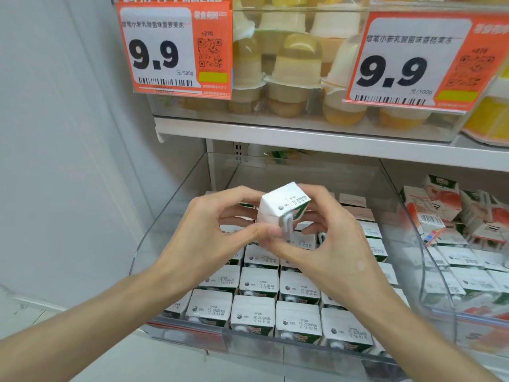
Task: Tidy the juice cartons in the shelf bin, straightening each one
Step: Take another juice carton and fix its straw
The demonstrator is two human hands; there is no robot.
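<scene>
Tilted juice carton [281, 208] held above the clear shelf bin [165, 213], clamped between left hand [217, 235] and right hand [330, 244], fingers and thumbs curled round its sides. Below, rows of upright cartons [256, 312] packed in the bin. To the right, red cartons [429, 208] lying askew. Overhead, jelly cups [297, 62] behind orange price tags [165, 48]

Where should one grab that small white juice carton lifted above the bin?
Pinch the small white juice carton on opposite flat sides, from left and right, as the left hand and right hand do. It is boxy, and its straw sits on the near face.
</scene>
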